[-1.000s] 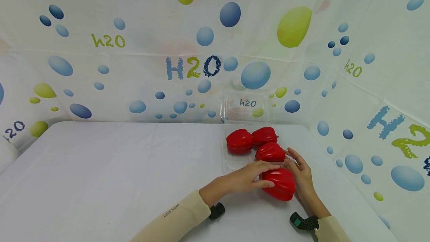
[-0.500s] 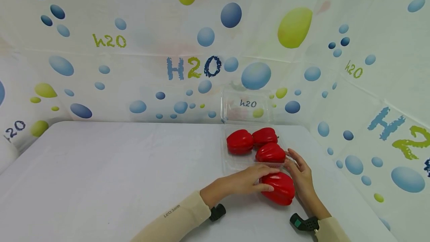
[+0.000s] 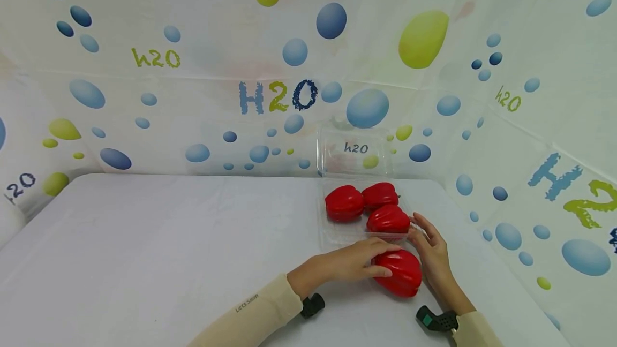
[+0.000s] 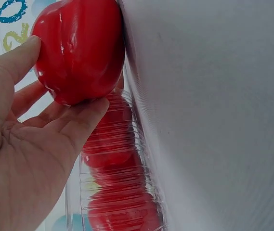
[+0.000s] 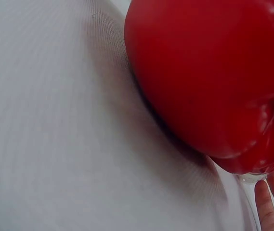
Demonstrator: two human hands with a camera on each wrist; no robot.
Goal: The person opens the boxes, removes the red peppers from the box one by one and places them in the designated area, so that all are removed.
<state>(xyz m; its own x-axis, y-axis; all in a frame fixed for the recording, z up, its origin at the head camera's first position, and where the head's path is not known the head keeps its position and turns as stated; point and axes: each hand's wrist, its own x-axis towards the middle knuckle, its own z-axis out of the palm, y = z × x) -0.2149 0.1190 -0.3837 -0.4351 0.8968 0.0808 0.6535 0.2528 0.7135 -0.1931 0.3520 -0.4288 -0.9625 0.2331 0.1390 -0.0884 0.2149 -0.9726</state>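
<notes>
In the head view, my left hand (image 3: 349,261) holds a large red bell pepper (image 3: 402,274) from its left and far side, thumb on the near face. A bit of green stem shows on this pepper in the right wrist view. Just beyond it stands a clear plastic clamshell container (image 3: 332,237) with three red bell peppers inside. My right hand (image 3: 434,253) is at the container's near right corner, to the right of the held pepper. In the right wrist view, its fairly straight fingers (image 5: 266,204) reach the clear plastic rim; the thumb does not show there.
The container's lid (image 3: 354,149) stands upright at the back, against a white curtain (image 3: 217,58) with blue and green drops. A white cloth covers the table (image 3: 168,250). Dark wrist cameras hang at both wrists.
The held pepper has shifted a little toward me, away from the container's near edge, and the left hand has come slightly with it. My right hand stays at the container's corner.
</notes>
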